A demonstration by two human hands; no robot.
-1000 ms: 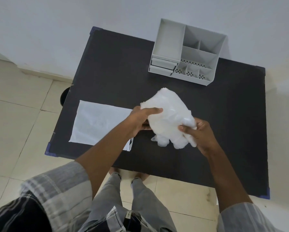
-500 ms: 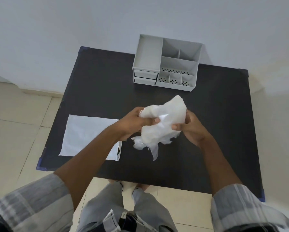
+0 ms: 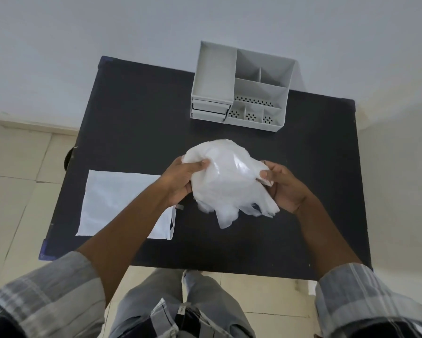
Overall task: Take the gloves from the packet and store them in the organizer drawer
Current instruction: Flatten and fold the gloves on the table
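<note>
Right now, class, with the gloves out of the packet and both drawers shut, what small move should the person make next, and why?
Probably free one hand and pull a drawer open. Both the left hand and right hand grip the crumpled white plastic gloves above the black table, while the grey plastic organizer's drawers look closed, so nothing can go in yet.
</note>
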